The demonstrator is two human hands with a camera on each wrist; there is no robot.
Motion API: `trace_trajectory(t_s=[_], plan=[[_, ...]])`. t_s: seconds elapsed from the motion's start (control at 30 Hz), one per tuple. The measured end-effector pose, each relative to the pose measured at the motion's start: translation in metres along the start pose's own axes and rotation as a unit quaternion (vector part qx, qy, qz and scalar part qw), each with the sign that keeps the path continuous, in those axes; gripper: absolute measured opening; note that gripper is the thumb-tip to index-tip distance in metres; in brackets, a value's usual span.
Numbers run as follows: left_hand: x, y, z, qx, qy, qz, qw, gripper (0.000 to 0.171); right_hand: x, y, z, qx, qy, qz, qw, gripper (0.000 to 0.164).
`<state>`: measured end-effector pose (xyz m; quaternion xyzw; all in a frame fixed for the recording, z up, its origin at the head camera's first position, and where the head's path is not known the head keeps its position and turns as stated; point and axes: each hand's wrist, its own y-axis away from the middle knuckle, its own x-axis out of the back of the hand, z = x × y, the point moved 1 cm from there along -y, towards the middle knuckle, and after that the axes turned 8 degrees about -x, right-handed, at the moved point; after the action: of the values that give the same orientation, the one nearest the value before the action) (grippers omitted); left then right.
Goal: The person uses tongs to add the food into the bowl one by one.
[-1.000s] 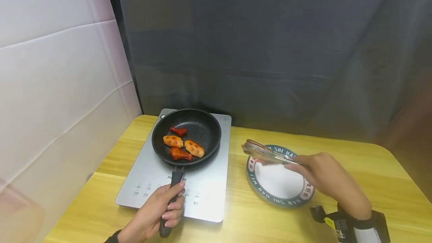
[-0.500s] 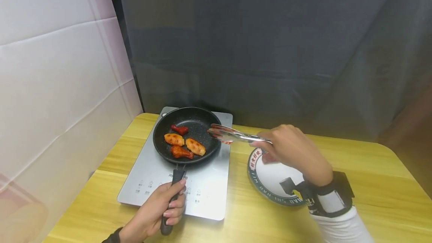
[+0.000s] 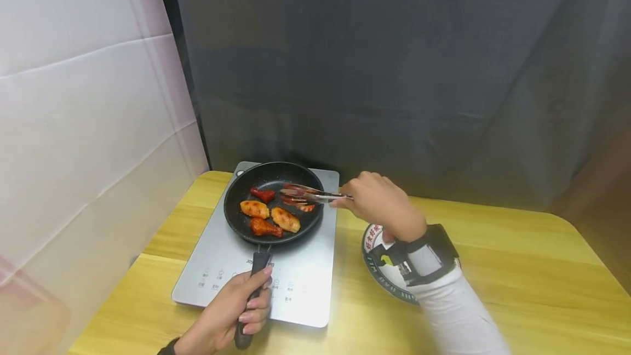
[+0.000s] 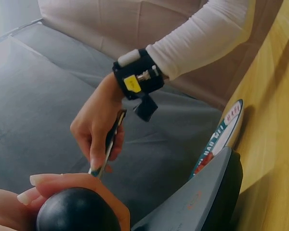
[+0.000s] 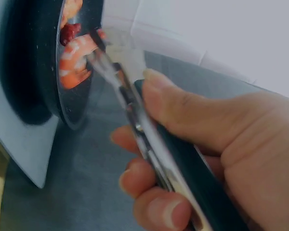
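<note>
My left hand (image 3: 241, 308) grips the black handle (image 3: 260, 261) of a frying pan (image 3: 278, 171). Inside the pan lie two golden chicken wings (image 3: 285, 219), a glazed drumstick (image 3: 263, 227) and a smaller dark red drumstick (image 3: 263, 195). Metal tongs (image 3: 317, 196) reach over the pan's right side, held by my right hand (image 3: 379, 207). At their tips is an orange-and-white striped shrimp (image 5: 74, 62), low in the pan in the right wrist view. In the head view the tongs partly cover it.
The pan sits on a flat silver induction cooker (image 3: 305, 295) on a yellow wooden table (image 3: 517, 273). Right of it is a plate (image 3: 377, 273) with a green lettered rim, partly hidden under my right forearm; a reddish piece (image 3: 388, 235) lies on it. A dark curtain (image 3: 394, 70) hangs behind.
My right hand has carried the tongs and shrimp leftward from above the plate to inside the pan's right side. My left hand keeps its hold on the handle.
</note>
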<state>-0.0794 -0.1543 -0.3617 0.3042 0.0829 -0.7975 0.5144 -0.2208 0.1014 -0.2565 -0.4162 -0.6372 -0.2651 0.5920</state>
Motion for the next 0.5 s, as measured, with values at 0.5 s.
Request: trace_trajectory(t_s=[0.5], plan=[[0.001, 0.000, -0.001, -0.001, 0.001, 0.000, 1.0000, 0.029, -0.014, -0.027, -0.011, -0.032, 0.029, -0.053, 0.998, 0.029]])
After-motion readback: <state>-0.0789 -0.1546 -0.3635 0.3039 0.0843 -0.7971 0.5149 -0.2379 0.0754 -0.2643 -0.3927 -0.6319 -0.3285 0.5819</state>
